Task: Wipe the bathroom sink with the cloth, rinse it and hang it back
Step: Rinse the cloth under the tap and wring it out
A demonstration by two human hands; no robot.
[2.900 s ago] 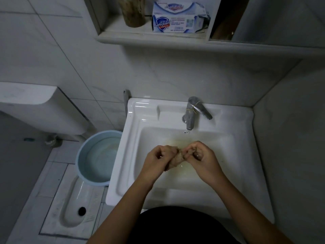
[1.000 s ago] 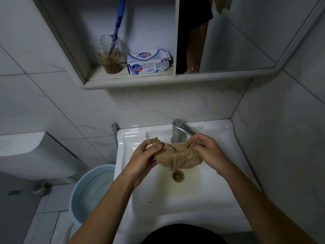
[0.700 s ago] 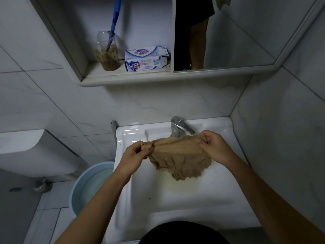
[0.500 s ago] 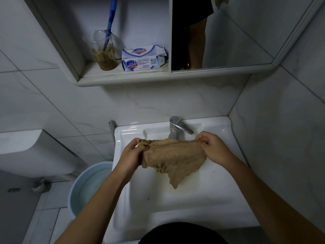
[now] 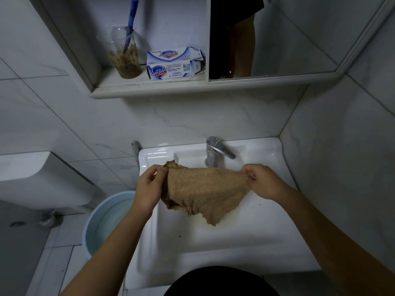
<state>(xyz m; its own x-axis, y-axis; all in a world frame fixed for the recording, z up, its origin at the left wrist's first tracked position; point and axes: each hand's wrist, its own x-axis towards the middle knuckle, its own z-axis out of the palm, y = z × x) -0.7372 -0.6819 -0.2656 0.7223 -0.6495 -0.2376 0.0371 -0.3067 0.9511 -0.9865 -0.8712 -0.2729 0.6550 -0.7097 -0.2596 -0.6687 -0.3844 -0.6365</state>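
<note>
A brown cloth [image 5: 205, 189] hangs spread out above the white sink [image 5: 267, 221], its lower corner drooping toward the basin. My left hand [image 5: 149, 186] pinches its left top corner and my right hand [image 5: 263, 180] pinches its right top corner. The cloth is held in front of the metal faucet [image 5: 215, 150], whose spout base it partly hides. The drain is hidden behind the cloth.
A light blue bucket [image 5: 102, 223] with water stands on the floor left of the sink. A white toilet tank [image 5: 38, 180] is further left. Above, a shelf [image 5: 149, 90] holds a glass with a blue toothbrush [image 5: 126, 56] and a soap box [image 5: 173, 65]; a mirror [image 5: 277, 35] is to the right.
The cloth went from a wrung ball between both hands to being opened and stretched wide. My hands moved apart and rose, and the view tilted up toward the shelf.
</note>
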